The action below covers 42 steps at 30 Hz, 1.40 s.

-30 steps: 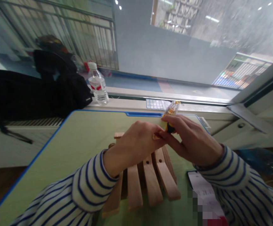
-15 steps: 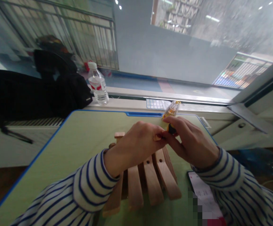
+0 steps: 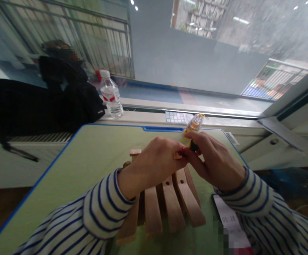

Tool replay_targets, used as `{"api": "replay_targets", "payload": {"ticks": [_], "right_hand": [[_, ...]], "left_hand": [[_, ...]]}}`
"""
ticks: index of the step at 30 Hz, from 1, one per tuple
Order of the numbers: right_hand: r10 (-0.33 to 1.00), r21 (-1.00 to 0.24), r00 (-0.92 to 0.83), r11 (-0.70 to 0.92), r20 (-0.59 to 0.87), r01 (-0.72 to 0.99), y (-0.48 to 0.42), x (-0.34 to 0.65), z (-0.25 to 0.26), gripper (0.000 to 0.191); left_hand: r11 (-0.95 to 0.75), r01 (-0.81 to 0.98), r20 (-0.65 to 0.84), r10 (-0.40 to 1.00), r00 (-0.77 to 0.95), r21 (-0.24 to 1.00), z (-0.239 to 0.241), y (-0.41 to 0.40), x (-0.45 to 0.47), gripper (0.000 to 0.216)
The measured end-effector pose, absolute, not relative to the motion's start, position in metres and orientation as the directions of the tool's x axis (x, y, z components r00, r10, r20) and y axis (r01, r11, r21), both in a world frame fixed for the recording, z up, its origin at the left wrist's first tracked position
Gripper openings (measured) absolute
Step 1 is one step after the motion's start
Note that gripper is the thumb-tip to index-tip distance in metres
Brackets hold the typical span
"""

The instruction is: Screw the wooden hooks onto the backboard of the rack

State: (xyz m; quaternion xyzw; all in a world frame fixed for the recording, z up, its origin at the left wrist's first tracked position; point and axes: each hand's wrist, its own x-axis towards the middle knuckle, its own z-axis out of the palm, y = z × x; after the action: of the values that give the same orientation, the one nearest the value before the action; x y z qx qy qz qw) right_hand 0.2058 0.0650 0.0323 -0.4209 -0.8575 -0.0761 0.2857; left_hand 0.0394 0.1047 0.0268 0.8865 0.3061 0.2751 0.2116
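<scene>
A wooden piece with several pale slats [image 3: 154,212] lies on the table, some slats with round holes near their upper ends. Above its far end, my left hand [image 3: 160,161] is closed in a pinch beside a bit of wood; what its fingertips hold is hidden. Close against those fingertips, my right hand [image 3: 217,159] grips the black-and-yellow handle of what looks like a screwdriver [image 3: 193,145]. The screwdriver's tip is covered by my fingers. My left forearm hides part of the wooden piece.
A pale green table [image 3: 95,152] has a blue edge. Just beyond my right hand stands a clear container with yellow parts [image 3: 195,123]. A water bottle [image 3: 111,95] and a black bag [image 3: 71,95] are by the window. A phone [image 3: 228,216] lies beside my right sleeve.
Almost nothing differs. Both hands keep the same hold at the same place, and the whole view has shifted very slightly.
</scene>
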Motion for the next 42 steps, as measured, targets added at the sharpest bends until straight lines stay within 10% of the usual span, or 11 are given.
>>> {"api": "replay_targets", "payload": {"ticks": [42], "right_hand": [[0.665, -0.141, -0.429, 0.626, 0.612, 0.767, 0.0651, 0.2061, 0.0233, 0.029]], "left_hand": [[-0.702, 0.382, 0.389, 0.674, 0.628, 0.601, 0.0190, 0.1052, 0.0442, 0.007]]}}
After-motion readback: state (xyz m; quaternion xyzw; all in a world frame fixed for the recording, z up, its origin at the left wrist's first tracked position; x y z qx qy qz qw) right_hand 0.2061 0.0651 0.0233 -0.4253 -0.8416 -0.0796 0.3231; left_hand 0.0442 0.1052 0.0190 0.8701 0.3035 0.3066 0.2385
